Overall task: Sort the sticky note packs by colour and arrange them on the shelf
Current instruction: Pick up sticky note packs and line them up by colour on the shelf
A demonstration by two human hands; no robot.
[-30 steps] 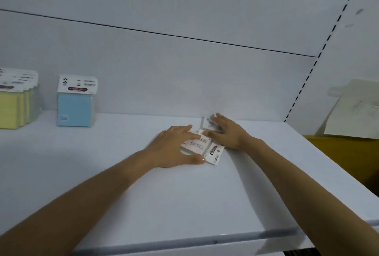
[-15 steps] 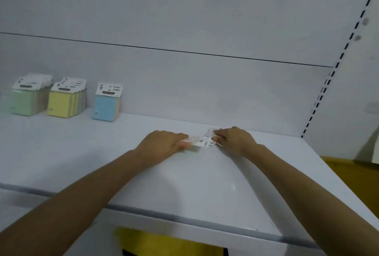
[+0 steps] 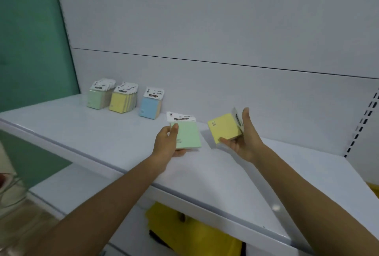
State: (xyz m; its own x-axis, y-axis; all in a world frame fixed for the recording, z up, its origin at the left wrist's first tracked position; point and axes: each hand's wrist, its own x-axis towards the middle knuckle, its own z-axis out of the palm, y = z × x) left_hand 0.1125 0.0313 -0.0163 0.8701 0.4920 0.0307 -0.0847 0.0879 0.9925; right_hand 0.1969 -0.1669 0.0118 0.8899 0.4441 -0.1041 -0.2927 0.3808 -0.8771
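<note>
My left hand (image 3: 167, 145) grips a green sticky note pack (image 3: 188, 134) with a white header card, held just above the white shelf (image 3: 102, 139). A yellow sticky note pack (image 3: 223, 126), tilted, sits in my right hand (image 3: 244, 139), thumb under it and fingers behind its header. Against the shelf's back left stand a row of green packs (image 3: 96, 98), a row of yellow packs (image 3: 121, 101) and a blue pack (image 3: 150, 106), all upright.
A white back panel rises behind the shelf, with a slotted upright (image 3: 363, 120) at the right. A lower shelf (image 3: 82, 184) lies below, and something yellow (image 3: 184, 229) sits under the top shelf. A green wall (image 3: 30, 40) is at the left.
Both hands were pressed on flat packs on the shelf; now each has lifted one pack, green in the left and yellow in the right. The view has swung left and pulled back.
</note>
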